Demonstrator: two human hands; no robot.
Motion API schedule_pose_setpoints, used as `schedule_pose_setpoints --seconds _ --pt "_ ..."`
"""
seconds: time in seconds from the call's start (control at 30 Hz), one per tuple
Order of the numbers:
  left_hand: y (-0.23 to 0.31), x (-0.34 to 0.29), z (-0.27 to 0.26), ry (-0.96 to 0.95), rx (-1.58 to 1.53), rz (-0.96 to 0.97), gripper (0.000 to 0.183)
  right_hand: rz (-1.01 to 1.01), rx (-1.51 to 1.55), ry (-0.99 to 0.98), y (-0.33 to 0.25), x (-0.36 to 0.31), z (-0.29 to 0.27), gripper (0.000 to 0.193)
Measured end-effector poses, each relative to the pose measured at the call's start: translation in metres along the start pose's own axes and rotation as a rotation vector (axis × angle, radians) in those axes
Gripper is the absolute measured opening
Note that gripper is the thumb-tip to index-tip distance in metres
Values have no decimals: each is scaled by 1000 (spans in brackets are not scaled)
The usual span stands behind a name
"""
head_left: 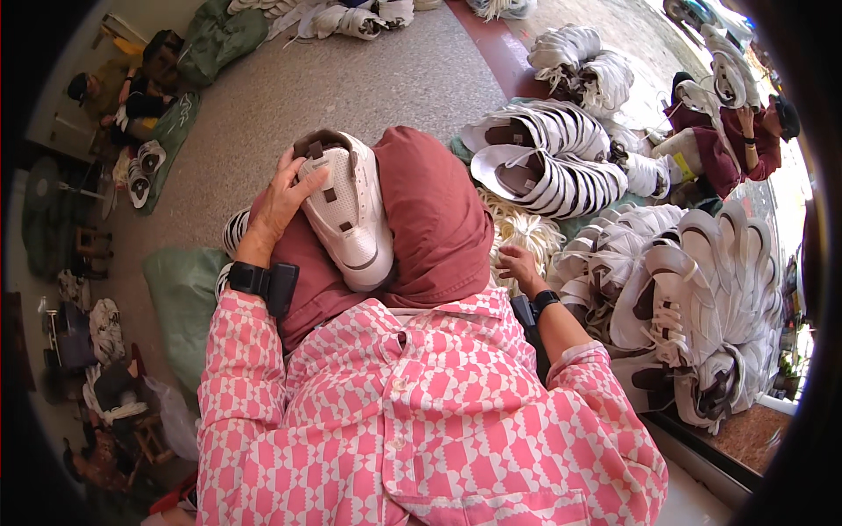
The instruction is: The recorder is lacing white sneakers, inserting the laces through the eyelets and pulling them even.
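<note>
A white sneaker (361,230) without laces lies on my lap, its heel opening away from me and its toe toward me. My left hand (288,191) is closed on the shoe's left side, with the thumb over the tongue. To the right of my knee, my right hand (524,268) is at the near edge of a bundle of cream-white shoelaces (524,230). Its fingers are bent inward; whatever they pinch is too small to make out.
Rows of white sneakers (561,180) lie beyond the laces, and stacked laced pairs (702,298) stand at the right. A green sack (180,298) lies left of my leg. Co-workers sit at the far right (745,149) and far left (110,92).
</note>
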State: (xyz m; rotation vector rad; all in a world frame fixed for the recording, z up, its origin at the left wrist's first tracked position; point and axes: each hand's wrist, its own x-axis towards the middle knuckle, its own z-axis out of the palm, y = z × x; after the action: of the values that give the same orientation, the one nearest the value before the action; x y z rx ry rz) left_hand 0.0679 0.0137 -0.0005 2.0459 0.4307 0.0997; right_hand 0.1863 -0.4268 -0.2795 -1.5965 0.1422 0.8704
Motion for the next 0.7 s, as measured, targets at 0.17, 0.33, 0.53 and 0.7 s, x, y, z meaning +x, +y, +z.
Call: schedule_pose_setpoints --seconds 0.17,0.33,0.53,0.7 --pt "0 -2 -1 12 7 -16 79 111 -110 -95 4 9 15 46" --pt "1 0 2 35 32 -14 81 112 145 57 31 25 -3 30" --pt "8 -4 -1 19 21 -18 84 183 36 226 16 8 -14 11" --pt "-13 3 0 75 58 -29 89 244 57 119 13 3 -30 10"
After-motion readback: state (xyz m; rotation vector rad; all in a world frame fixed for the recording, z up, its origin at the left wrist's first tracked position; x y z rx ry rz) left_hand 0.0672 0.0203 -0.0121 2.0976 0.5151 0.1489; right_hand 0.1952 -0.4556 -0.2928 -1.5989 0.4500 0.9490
